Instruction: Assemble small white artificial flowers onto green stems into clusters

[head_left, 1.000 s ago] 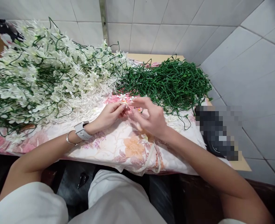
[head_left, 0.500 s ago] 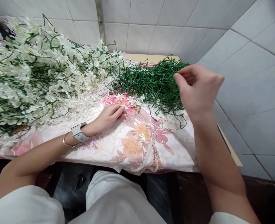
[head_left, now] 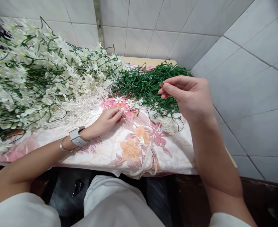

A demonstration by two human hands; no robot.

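My left hand (head_left: 109,119), with a watch on its wrist, rests low over the flowered cloth (head_left: 174,154). Thumb and forefinger pinch a small white flower piece (head_left: 122,110). Raised in front of the green plastic stems (head_left: 143,80) is my right hand (head_left: 192,96), fingertips pressed together; anything between them is too small to make out. A few white flower heads (head_left: 129,102) lie just beyond my left fingertips. A single white blossom (head_left: 141,140) sits nearer to me on the cloth.
A large heap of white artificial flowers on green stems (head_left: 46,67) fills the left side. Thin white strands (head_left: 88,107) lie along its front. Several white flowers (head_left: 168,124) are at the right. Tiled walls (head_left: 254,94) close off the back and right.
My right hand has moved left and slightly down, off the right end of the green stems. My left hand keeps its pinch in nearly the same place. The view has shifted slightly.
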